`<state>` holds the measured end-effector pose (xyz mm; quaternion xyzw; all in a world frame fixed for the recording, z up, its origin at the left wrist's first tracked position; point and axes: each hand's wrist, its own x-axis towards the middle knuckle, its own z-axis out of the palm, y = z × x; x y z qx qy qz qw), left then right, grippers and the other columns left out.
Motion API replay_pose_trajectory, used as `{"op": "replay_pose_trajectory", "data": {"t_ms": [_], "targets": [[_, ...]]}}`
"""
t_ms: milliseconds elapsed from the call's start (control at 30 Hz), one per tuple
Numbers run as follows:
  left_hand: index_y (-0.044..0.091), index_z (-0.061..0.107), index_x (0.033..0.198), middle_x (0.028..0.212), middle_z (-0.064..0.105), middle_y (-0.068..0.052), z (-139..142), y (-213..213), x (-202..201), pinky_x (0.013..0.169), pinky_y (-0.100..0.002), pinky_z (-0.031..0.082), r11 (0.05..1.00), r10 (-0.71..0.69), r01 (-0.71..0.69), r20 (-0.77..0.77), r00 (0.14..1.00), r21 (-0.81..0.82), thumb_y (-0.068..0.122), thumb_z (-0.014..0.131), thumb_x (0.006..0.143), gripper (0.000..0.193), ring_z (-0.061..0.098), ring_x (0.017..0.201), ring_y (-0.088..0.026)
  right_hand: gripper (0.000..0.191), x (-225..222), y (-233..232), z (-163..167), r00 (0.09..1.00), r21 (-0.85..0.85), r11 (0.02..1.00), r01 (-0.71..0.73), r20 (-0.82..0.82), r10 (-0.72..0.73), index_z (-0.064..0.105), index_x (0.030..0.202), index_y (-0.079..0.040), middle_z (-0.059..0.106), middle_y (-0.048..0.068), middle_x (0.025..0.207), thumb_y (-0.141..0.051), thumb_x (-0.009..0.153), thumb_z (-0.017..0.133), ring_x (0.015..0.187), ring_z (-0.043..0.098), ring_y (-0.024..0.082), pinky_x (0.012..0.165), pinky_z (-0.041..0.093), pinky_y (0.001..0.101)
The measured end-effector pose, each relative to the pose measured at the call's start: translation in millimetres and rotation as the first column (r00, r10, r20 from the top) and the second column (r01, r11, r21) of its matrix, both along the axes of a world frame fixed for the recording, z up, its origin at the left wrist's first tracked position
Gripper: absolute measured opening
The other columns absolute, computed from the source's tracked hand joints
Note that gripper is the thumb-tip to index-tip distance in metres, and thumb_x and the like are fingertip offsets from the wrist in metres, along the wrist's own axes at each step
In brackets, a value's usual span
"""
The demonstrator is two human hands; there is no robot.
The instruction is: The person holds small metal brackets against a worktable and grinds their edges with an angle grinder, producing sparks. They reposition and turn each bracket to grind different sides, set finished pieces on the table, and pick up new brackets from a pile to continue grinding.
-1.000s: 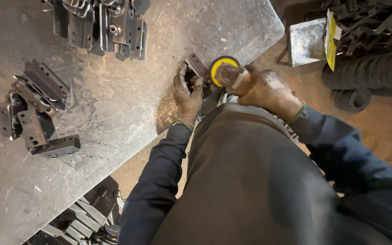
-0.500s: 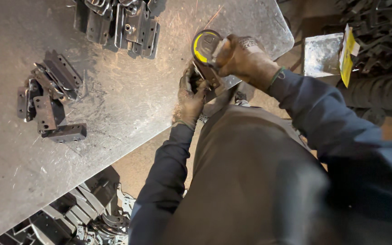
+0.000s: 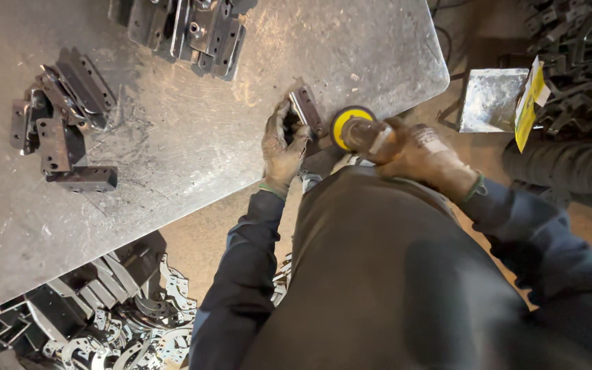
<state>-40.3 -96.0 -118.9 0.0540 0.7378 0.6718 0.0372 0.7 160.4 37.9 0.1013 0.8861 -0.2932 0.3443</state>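
We see a dark perforated steel bracket (image 3: 307, 111) pinned at the near right edge of the scratched metal surface (image 3: 173, 137), left hand (image 3: 281, 147) clamped on it; right hand (image 3: 423, 156), grip closed around a yellow-disc grinder (image 3: 351, 128), seemingly mid-grinding; the disc must meet the bracket edge squarely.

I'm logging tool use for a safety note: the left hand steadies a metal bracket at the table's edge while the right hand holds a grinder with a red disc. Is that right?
Not quite: the disc is yellow, not red, as the head view shows. The left hand does steady the metal bracket at the edge of the table, and the right hand holds the grinder.
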Motion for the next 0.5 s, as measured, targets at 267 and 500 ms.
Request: {"op": "replay_pose_trajectory", "data": {"t_ms": [267,500], "targets": [[0.004,0.061,0.132,0.129,0.062,-0.020,27.3,-2.0,6.7,0.102,-0.050,0.051,0.816,0.181,-0.263,-0.205,0.962,-0.514,0.021,0.067,0.101,0.036,0.061,0.119,-0.041,0.083,13.1,47.1,17.2,0.882,-0.458,0.785,0.417,-0.003,-0.471,0.053,0.139,-0.001,0.071,0.006,0.120,-0.013,0.064,0.088,0.107,0.068,0.014,0.093,0.056,0.0298],[0.014,0.066,0.128,0.127,0.061,-0.010,39.2,8.9,22.0,0.099,-0.053,0.044,0.574,-0.211,-0.159,-0.333,0.919,-0.803,0.022,0.073,0.082,0.047,0.056,0.120,-0.037,0.076,14.7,79.8,19.9,0.864,-0.393,0.821,0.414,-0.115,-0.491,0.056,0.137,-0.001,0.070,0.007,0.119,-0.014,0.070,0.088,0.109,0.065,0.014,0.094,0.054,0.0307]]}}
